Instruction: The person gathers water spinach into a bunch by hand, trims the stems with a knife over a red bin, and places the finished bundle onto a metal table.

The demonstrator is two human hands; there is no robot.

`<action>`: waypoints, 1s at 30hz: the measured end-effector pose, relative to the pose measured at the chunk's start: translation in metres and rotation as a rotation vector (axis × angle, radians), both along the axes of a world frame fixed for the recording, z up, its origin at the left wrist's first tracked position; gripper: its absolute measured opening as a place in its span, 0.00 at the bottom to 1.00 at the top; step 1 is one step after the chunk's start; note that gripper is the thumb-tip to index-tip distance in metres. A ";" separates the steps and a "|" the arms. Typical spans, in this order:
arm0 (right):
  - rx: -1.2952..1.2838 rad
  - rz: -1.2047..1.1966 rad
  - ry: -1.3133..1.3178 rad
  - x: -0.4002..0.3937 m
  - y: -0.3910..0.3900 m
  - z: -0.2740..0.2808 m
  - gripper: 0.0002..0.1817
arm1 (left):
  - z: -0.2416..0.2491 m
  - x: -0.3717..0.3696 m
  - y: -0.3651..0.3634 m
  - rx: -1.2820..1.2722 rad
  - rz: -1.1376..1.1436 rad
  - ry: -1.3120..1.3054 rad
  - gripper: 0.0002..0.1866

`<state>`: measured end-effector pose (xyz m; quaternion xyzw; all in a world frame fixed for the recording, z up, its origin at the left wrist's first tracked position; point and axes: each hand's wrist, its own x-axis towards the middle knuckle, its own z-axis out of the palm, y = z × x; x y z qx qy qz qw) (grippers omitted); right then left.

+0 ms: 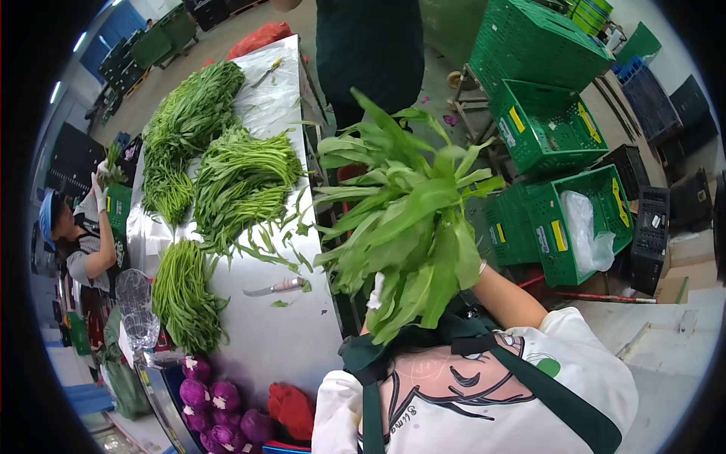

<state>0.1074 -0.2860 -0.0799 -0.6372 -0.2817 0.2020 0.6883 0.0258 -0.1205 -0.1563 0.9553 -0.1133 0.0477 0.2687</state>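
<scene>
A large bunch of leafy greens [423,227] is held up in front of my chest, to the right of the metal table [265,333]. My left hand [376,291], in a white glove, is at the bunch's lower left edge, closed on it; leaves cover most of the fingers. On the other side, my right forearm [510,295] runs into the bunch, and the leaves hide that hand, which supports the greens. A knife [274,287] lies on the table among loose leaves, left of the bunch.
Piles of greens [246,178] and trimmed stems [185,291] cover the table's left. Purple cabbages [219,412] and a red cloth [290,408] are at the near end. Green crates [544,125] stand right. One person [370,53] stands ahead, another [79,234] at left.
</scene>
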 end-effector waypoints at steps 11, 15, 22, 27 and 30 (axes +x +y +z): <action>-0.245 0.177 -0.151 0.031 -0.016 0.048 0.23 | 0.133 0.033 0.033 -2.203 0.062 0.006 0.43; -0.298 0.136 -0.205 0.026 -0.015 0.044 0.21 | 0.167 0.028 0.033 -2.127 0.231 -0.105 0.43; -0.147 0.161 -0.002 0.028 -0.023 0.034 0.22 | 0.168 0.024 0.032 -2.094 0.210 -0.179 0.45; -0.083 0.203 0.089 0.033 -0.028 0.028 0.23 | 0.160 0.028 0.037 -2.257 0.103 -0.184 0.42; -0.036 0.235 0.146 0.035 -0.031 0.020 0.24 | 0.157 0.029 0.040 -2.196 0.118 -0.224 0.43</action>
